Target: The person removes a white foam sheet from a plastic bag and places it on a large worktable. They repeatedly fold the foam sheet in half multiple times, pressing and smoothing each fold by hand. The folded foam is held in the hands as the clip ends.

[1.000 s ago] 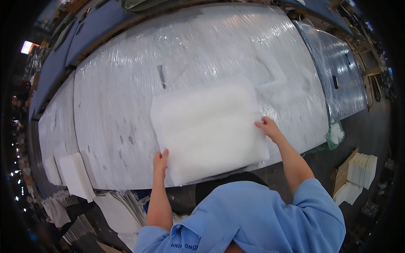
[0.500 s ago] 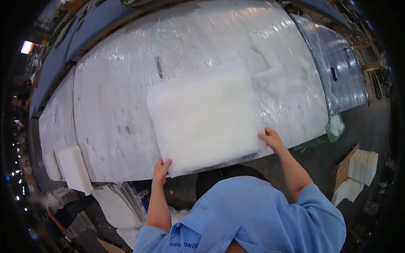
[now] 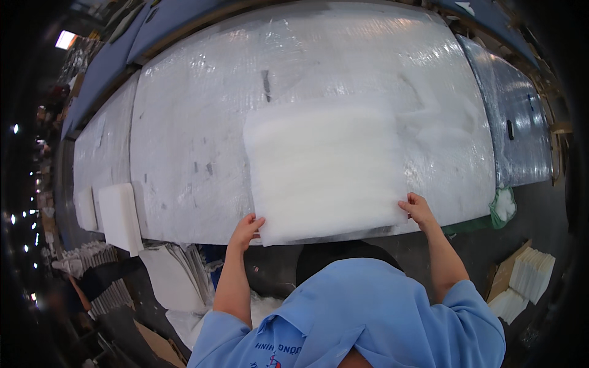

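Note:
A square sheet of fluffy white batting (image 3: 325, 172) lies on the plastic-covered table (image 3: 190, 122) in front of me. At its near left corner, my left hand (image 3: 247, 231) pinches the edge between thumb and fingers. My right hand (image 3: 418, 208) grips the right edge close to the near right corner. Faint ripples run across the sheet, and its near side lies along the table's front edge. The fingertips under the sheet are partly hidden.
Stacks of white padding (image 3: 119, 218) stand at the table's left end, with more white sheets (image 3: 175, 279) below. A green bag (image 3: 504, 207) hangs by the right corner. White stacks with cardboard (image 3: 531, 276) sit at lower right. Another person's arm (image 3: 80, 293) shows at far left.
The whole view has shifted, so table and sheet appear further right. Both hands keep hold of the batting, which hardly moves on the table; ripples now show on its surface.

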Tool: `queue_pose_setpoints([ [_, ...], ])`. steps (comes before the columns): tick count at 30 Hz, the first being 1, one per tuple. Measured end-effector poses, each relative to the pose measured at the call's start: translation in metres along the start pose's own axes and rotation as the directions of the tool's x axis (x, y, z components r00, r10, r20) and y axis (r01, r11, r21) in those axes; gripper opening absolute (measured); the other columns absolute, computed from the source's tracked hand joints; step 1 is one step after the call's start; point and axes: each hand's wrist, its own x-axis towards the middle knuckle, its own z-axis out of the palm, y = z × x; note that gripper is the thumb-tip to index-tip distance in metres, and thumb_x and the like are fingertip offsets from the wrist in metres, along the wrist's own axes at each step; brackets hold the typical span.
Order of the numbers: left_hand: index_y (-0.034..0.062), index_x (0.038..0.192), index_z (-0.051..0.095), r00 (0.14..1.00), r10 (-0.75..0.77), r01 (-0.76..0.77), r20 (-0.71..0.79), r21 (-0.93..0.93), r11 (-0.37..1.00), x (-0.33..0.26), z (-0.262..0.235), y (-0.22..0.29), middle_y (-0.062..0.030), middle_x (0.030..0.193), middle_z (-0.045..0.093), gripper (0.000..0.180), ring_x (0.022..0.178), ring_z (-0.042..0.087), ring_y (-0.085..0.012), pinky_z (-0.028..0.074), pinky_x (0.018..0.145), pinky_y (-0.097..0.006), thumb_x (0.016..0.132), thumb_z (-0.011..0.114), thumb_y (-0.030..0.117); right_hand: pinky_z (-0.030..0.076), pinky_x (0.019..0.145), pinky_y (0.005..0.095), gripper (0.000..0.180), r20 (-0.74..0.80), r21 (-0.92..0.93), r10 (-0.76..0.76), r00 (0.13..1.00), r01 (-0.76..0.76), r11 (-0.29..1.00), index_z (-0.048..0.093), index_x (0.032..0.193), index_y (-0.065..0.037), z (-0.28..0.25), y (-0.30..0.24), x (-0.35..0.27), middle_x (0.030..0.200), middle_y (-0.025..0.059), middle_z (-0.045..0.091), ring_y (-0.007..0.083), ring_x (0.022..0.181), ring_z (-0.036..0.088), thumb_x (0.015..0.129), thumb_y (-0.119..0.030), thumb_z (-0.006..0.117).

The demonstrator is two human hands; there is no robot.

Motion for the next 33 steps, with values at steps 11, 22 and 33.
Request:
queue_pose_setpoints([
  [11, 0.0039, 0.114, 0.072, 0.995, 0.068, -0.062, -0.068, 0.086, 0.994, 0.009, -0.001, -0.008, -0.0015, 0.096, 0.072, 0.028, 0.083, 0.063, -0.0125, 0.049, 0.072, -0.029, 0.096, 0.074, 0.026, 0.050, 0.066, 0.0312, 0.028, -0.066, -0.096, -0.048, 0.997, 0.042, 0.994, 0.072, 0.112, -0.002, 0.008, 0.013, 0.002, 0.085, 0.0017, 0.068, 0.0105, 0.076, 0.060, 0.091, -0.019, 0.078],
  [22, 0.0031, 0.110, 0.069, 0.926, 0.132, -0.179, -0.354, -0.104, 0.978, 0.063, 0.030, 0.032, -0.0033, 0.101, 0.071, 0.042, 0.090, 0.065, -0.0144, 0.052, 0.081, -0.031, 0.105, 0.064, 0.044, 0.052, 0.081, 0.0377, 0.047, -0.454, -0.272, -0.209, 0.866, 0.089, 0.958, 0.069, 0.111, -0.003, 0.047, -0.044, 0.061, 0.097, 0.0140, 0.073, 0.0225, 0.088, 0.068, 0.101, -0.049, 0.064],
  [33, 0.0008, 0.085, 0.060, 0.752, 0.258, -0.348, -0.606, -0.032, 0.937, 0.108, 0.037, 0.025, -0.0017, 0.077, 0.056, 0.040, 0.072, 0.045, -0.0141, 0.043, 0.068, -0.034, 0.110, 0.054, 0.031, 0.044, 0.070, 0.0324, 0.034, -0.528, -0.177, -0.306, 0.793, 0.249, 0.952, 0.063, 0.088, -0.001, 0.047, -0.040, 0.102, 0.076, 0.0020, 0.059, 0.0131, 0.074, 0.050, 0.108, -0.027, 0.056],
])
